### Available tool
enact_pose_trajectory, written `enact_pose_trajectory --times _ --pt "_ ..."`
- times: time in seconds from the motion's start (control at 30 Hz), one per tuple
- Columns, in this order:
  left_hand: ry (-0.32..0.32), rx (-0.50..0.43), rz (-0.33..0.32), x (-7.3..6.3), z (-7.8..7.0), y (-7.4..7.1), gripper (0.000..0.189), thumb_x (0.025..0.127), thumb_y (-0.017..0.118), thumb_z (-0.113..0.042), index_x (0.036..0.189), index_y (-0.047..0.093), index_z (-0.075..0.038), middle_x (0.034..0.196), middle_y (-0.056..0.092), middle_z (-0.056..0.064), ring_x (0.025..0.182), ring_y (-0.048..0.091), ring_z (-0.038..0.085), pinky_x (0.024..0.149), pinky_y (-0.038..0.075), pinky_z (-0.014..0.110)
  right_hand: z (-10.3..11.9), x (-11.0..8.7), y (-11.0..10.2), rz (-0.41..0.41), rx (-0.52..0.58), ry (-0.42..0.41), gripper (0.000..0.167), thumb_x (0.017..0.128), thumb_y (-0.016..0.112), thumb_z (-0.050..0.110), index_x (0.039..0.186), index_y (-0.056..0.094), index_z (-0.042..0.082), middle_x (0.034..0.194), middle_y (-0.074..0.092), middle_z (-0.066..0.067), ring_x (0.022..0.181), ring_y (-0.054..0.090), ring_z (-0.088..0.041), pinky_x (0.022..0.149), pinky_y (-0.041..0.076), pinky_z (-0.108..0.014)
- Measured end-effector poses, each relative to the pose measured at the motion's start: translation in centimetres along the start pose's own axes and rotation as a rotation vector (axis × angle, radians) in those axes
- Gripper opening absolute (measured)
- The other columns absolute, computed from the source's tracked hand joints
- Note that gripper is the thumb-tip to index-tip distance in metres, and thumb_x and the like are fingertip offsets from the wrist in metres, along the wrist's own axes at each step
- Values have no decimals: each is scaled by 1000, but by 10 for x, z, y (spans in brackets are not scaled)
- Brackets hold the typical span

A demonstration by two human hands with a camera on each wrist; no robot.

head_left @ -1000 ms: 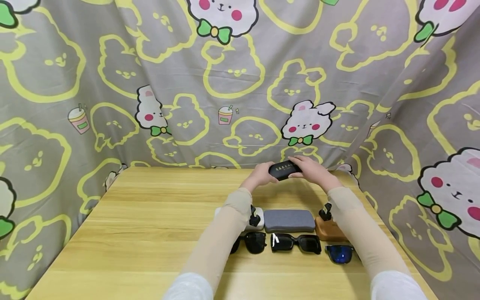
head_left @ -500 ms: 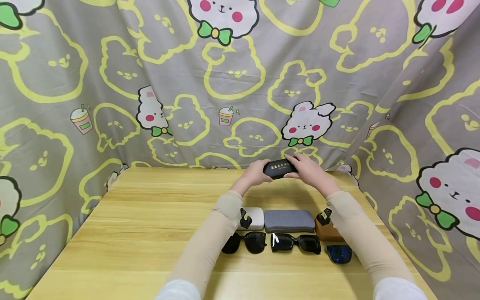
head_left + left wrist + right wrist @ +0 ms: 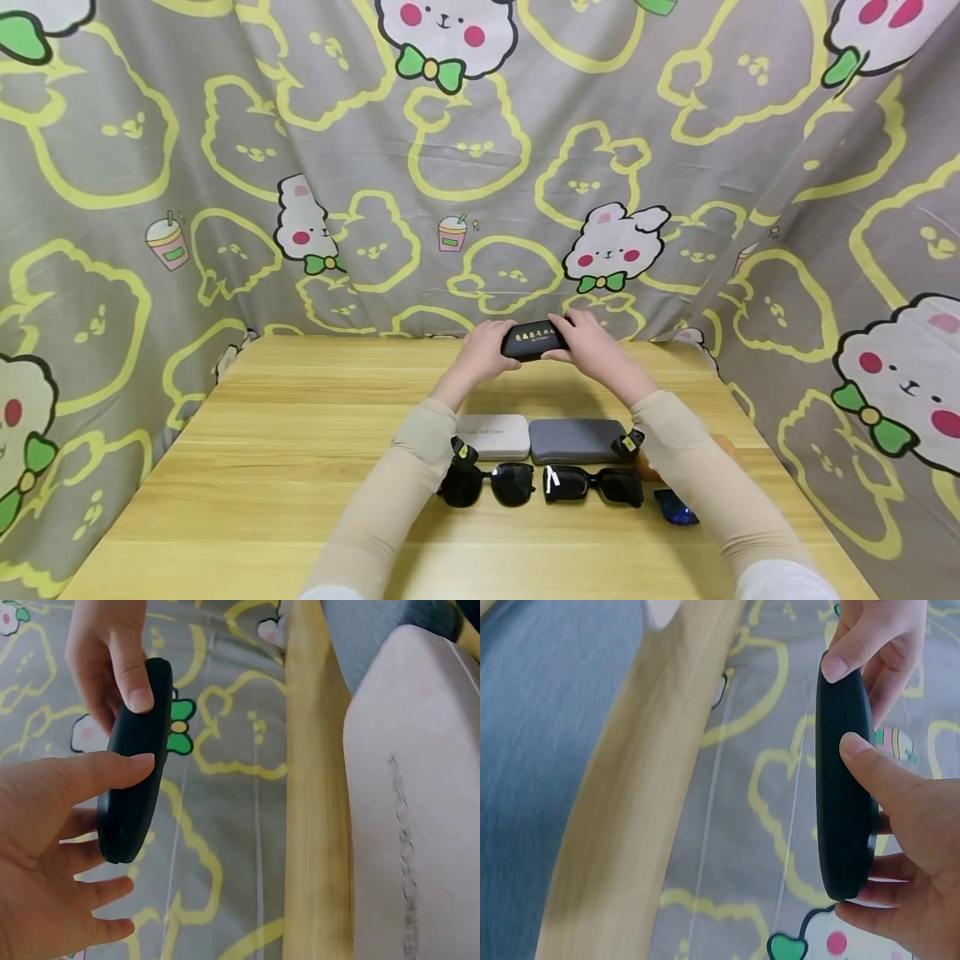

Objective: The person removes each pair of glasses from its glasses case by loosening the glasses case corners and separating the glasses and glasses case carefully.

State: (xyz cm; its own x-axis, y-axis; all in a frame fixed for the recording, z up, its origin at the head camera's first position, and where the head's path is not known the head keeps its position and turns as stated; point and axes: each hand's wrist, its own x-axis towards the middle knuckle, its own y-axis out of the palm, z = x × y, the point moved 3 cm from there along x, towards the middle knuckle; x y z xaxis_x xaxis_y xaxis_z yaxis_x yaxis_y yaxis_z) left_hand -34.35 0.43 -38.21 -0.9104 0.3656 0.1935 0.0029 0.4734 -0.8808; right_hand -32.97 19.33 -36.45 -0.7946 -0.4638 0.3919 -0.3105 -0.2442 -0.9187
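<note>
A black glasses case (image 3: 532,340) with gold lettering is held up near the back edge of the table, its lid closed. My left hand (image 3: 483,350) grips its left end and my right hand (image 3: 588,343) its right end. In the left wrist view, the left thumb presses the near long side of the case (image 3: 139,780) while the fingers go behind it. The right wrist view has the right hand (image 3: 911,832) pinching the case (image 3: 844,787) the same way, thumb in front and fingers behind.
On the wooden table (image 3: 262,467) stand a white glasses case (image 3: 495,433), a grey one (image 3: 573,442) and an orange-brown one (image 3: 726,446), partly behind the right arm. Before them lie black sunglasses (image 3: 512,485), rectangular sunglasses (image 3: 618,486) and blue-lensed sunglasses (image 3: 675,507). A patterned curtain (image 3: 360,167) hangs behind.
Both hands have carried the black glasses case to the left along the back of the table. More of the white case shows now, and the right arm covers more of the blue-lensed sunglasses.
</note>
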Motion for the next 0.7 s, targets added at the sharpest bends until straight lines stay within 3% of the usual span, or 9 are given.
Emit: enact_pose_trajectory --times 0.17,0.4,0.53,0.7 --pt "-12 -9 -39 -13 7 -6 72 79 81 -28 142 49 -15 148 48 8 144 33 38 117 27 58 14 2 3 -48 -7 -24 71 83 74 43 133 55 -2 120 56 -27 111 54 -44 89 52 -53" --pt "-4 7 -88 -29 21 -15 71 77 82 -28 140 51 -15 150 47 9 144 32 40 115 26 63 34 5 8 -81 -12 -37 69 83 73 44 133 56 0 118 57 -25 109 56 -42 91 51 -53" --pt "-11 -3 -91 -38 31 -20 70 76 83 -27 139 52 -16 151 46 9 146 28 39 115 23 66 48 7 10 -75 -31 -8 69 83 72 46 133 56 3 121 58 -25 111 56 -42 87 52 -55" --pt "-15 5 -82 -50 44 -26 71 77 82 -26 139 52 -14 152 45 10 148 24 40 116 18 67 69 7 14 -87 -42 9 69 81 72 49 132 57 3 120 59 -24 111 57 -42 91 51 -54"
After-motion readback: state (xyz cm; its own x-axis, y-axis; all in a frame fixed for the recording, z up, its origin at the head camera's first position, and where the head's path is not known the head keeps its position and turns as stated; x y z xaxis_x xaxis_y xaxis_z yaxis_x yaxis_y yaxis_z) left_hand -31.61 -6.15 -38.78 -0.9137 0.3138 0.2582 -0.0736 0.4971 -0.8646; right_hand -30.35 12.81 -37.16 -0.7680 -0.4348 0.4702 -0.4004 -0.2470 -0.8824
